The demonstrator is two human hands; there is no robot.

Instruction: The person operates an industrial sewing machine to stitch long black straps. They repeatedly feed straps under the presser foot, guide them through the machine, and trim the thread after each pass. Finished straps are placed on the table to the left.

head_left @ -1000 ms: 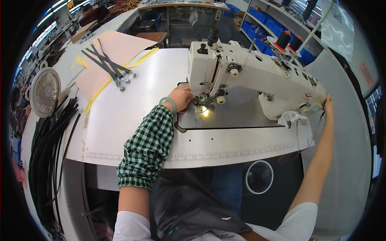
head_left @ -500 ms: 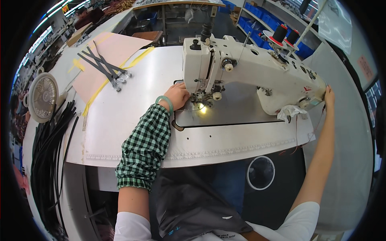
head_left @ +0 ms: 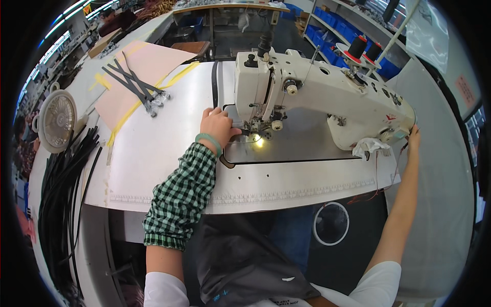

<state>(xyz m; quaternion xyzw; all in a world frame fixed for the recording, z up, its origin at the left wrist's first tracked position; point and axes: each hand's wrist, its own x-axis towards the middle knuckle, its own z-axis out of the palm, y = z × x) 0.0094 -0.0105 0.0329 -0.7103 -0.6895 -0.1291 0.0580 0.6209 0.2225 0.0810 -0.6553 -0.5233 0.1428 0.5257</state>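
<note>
My left hand (head_left: 217,130) is closed on a black strap (head_left: 215,84) at the left of the white sewing machine (head_left: 327,89). One stretch of the strap runs back over the table; a short dark end reaches from my fingers toward the lit needle area (head_left: 258,138). How far it lies under the presser foot is hidden. My right hand (head_left: 414,138) curls round the handwheel at the machine's right end; the wheel itself is mostly hidden. A green bangle and a checked sleeve cover my left wrist and forearm.
Several dark straps with clear-wrapped ends (head_left: 135,87) lie on pink board (head_left: 158,61). Long black strips (head_left: 64,189) hang over the left table edge beside a round plastic basket (head_left: 56,120). Thread cones (head_left: 356,47) stand behind the machine; a white cloth (head_left: 369,147) lies by its base.
My left hand has drawn slightly left and down from beside the needle, and the black strap now shows behind it. My right hand has moved down along the machine's right end.
</note>
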